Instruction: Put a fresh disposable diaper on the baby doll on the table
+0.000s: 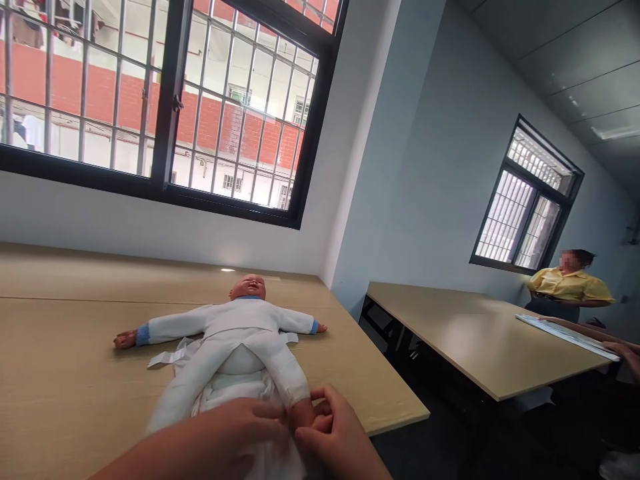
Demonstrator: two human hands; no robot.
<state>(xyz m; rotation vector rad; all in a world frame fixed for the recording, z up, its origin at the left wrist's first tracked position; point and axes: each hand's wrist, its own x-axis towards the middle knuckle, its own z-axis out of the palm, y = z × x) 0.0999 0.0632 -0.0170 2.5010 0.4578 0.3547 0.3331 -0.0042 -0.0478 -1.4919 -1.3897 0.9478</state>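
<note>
A baby doll (243,323) lies on its back on the wooden table (75,373), arms stretched out sideways, in white clothes with blue cuffs. A white diaper (235,387) is under and between its legs, with tabs (167,357) sticking out at the sides. My right hand (340,427) is closed around the doll's foot (301,412) at the lower right. Across the lower part of the diaper reaches my left hand (250,427), near the same foot. Its fingers are smeared by motion, so its grip does not show.
The table's right edge runs close beside my right hand. Beyond a gap stands a second table (445,327) with a flat white item (565,335) on it. A person in a yellow shirt (570,285) stands behind it, and another person's hand shows at the far right. A barred window (240,113) is ahead.
</note>
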